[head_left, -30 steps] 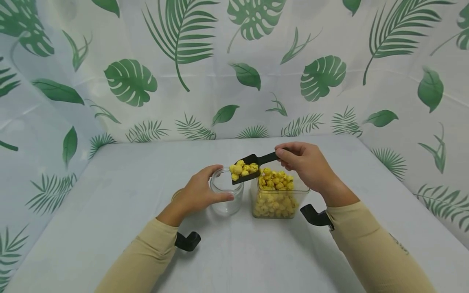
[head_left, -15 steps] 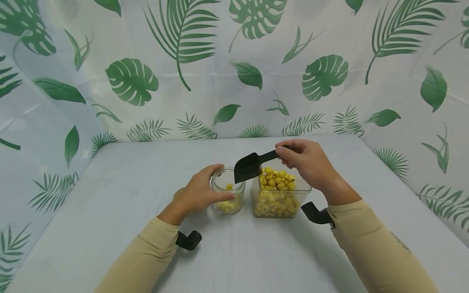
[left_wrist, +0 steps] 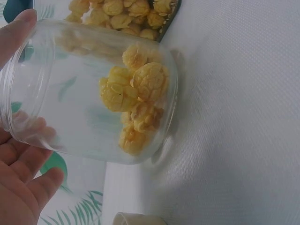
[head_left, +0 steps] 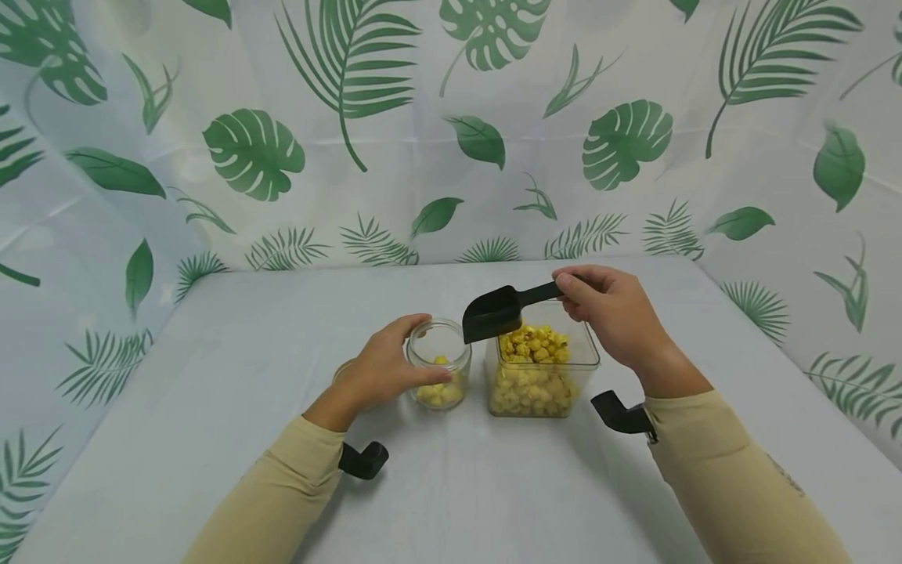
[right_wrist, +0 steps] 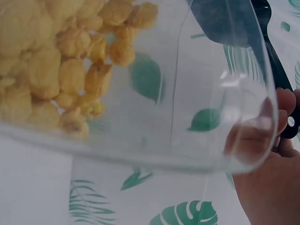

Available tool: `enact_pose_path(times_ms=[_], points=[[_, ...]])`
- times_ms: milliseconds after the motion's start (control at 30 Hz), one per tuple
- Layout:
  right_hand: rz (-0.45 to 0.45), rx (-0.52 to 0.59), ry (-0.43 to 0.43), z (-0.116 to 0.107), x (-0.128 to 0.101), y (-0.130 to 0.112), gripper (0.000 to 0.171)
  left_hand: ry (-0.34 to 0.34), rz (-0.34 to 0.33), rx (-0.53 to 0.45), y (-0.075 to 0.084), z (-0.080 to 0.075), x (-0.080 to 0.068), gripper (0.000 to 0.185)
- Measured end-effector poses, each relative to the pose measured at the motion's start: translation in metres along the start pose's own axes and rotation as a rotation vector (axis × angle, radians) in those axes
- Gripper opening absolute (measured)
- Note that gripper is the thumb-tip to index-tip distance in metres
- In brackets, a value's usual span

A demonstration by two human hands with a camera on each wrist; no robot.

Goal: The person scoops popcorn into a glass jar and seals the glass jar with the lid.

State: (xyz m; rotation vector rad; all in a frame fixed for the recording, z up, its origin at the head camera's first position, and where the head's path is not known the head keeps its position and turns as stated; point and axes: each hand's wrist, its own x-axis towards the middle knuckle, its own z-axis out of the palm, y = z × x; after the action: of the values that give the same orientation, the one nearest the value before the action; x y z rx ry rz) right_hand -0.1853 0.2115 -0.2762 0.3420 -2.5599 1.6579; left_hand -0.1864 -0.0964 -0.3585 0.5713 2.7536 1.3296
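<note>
My left hand (head_left: 384, 364) holds a clear round jar (head_left: 461, 380) near its mouth, thumb on the near side and fingers behind. Several pieces of yellow popcorn (left_wrist: 145, 84) lie at the bottom of the jar, which stands upright on the table. My right hand (head_left: 609, 313) pinches the handle of a black scoop (head_left: 493, 313). The scoop is tilted, with no popcorn visible on it, above the gap between the jar and a clear square container (head_left: 583, 352). Yellow popcorn (head_left: 532, 348) fills much of that container, as the right wrist view also shows through its wall.
A round tan-edged object (head_left: 343, 370) lies partly hidden behind my left hand. Both stand on a white-covered table (head_left: 451, 486). A leaf-patterned cloth (head_left: 395, 172) rises at the back and sides. Black wrist mounts (head_left: 623, 415) project below both wrists.
Popcorn has dropped from the scoop into the jar as the scoop tipped over. The right hand has then drawn the scoop to the right, off the jar's mouth. The left hand keeps its place.
</note>
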Motion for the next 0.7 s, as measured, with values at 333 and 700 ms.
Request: enact_pose_path(times_ms=[333,700], points=[[-0.007,0.293,0.098,-0.04,-0.009,0.022,0.011,-0.008,-0.009,0.007,0.001,-0.001,0.0,0.093],[-0.013,-0.345,0.181,-0.05,-0.02,0.019,0.042,-0.008,-0.009,0.007,0.001,0.0,0.0,0.091]])
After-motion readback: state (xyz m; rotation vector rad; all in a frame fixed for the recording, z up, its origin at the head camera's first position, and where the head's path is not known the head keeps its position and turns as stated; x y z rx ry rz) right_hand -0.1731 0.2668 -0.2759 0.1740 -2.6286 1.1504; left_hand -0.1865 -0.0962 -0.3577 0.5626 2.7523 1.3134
